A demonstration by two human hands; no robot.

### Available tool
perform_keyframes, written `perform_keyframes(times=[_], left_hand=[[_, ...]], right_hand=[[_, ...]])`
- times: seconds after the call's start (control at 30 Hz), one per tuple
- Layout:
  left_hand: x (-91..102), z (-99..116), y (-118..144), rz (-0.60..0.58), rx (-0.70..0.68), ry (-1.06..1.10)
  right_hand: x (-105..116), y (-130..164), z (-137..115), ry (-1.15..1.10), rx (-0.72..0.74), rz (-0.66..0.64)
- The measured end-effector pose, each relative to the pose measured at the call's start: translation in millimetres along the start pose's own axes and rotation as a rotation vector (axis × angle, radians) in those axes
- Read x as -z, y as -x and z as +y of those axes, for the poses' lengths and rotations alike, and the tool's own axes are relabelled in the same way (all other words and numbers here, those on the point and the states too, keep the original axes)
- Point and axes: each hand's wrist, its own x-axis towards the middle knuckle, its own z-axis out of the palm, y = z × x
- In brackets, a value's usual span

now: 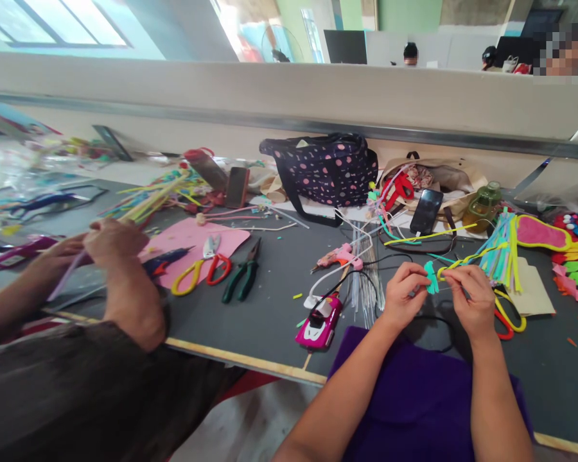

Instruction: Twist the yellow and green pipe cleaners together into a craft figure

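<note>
My left hand (pixel 408 294) pinches a short, fuzzy teal pipe-cleaner piece (pixel 432 278) between thumb and fingertips. Close beside it, my right hand (pixel 472 296) is closed on a twisted yellow pipe cleaner (pixel 479 256), whose looped end is near the teal piece. A thin wire seems to run between the two hands. Both hands are raised above the dark table, over a purple cloth (pixel 414 391). Red-and-yellow scissors (pixel 510 314) lie partly hidden behind my right hand.
At left, a co-worker's hands (pixel 113 244) hold a pale purple strip. Between us lie scissors (pixel 203 266), green pliers (pixel 242 277), a pink glue gun (pixel 341 256) and a magenta car-shaped device (pixel 320 323). A pipe-cleaner bundle (pixel 499 247), phone (pixel 426 212) and dark bag (pixel 325 170) are farther back.
</note>
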Motion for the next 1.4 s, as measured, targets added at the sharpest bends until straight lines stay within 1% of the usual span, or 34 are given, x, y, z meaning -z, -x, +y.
perform_keyframes(times=[0.1, 0.17, 0.27, 0.33, 0.37, 0.4, 0.47, 0.53, 0.6, 0.67, 0.8, 0.93, 1.07, 1.17, 1.3, 1.37, 1.4], left_hand=[[-1.0, 2, -2, 0.053, 0.060, 0.028], [-1.9, 2, -4, 0.098, 0.141, 0.082], [-3.6, 1, -7, 0.146, 0.339, 0.237], [-4.9, 1, -7, 0.163, 0.496, 0.379], [-5.6, 0, -8, 0.170, 0.567, 0.452], [-6.3, 0, -8, 0.179, 0.628, 0.521], [-7.5, -1, -9, 0.197, 0.715, 0.634], [-8.2, -2, -9, 0.202, 0.773, 0.712], [-8.5, -2, -9, 0.182, 0.824, 0.761], [-8.6, -2, -8, 0.147, 0.864, 0.788], [-9.7, -1, -7, 0.073, 0.906, 0.827], [-11.3, 0, -5, 0.020, 0.944, 0.868], [-12.1, 1, -4, -0.012, 0.964, 0.885], [-12.4, 1, -4, -0.016, 0.956, 0.890], [-11.7, 0, -4, -0.017, 0.977, 0.886], [-10.6, -2, -4, -0.024, 0.995, 0.879], [-9.9, -2, -4, -0.033, 1.000, 0.874]], right_hand=[[0, 0, 0, -0.038, -0.055, 0.057], [-1, 0, 0, -0.063, -0.101, 0.125], [-4, 1, 2, -0.144, -0.259, 0.309], [-6, 0, 5, -0.275, -0.388, 0.441], [-8, 0, 7, -0.360, -0.444, 0.479], [-9, -1, 8, -0.447, -0.489, 0.489], [-11, -2, 7, -0.597, -0.549, 0.429], [-15, -3, 4, -0.679, -0.567, 0.330], [-19, -1, -1, -0.688, -0.544, 0.271], [-24, 2, -6, -0.665, -0.499, 0.246], [-30, 6, -12, -0.626, -0.433, 0.226], [-28, 6, -15, -0.619, -0.431, 0.231], [-24, 5, -22, -0.675, -0.427, 0.161], [-23, 5, -25, -0.666, -0.435, 0.131], [-19, 5, -22, -0.541, -0.431, 0.197], [-13, 2, -18, -0.434, -0.368, 0.210], [-10, 1, -16, -0.380, -0.318, 0.196]])
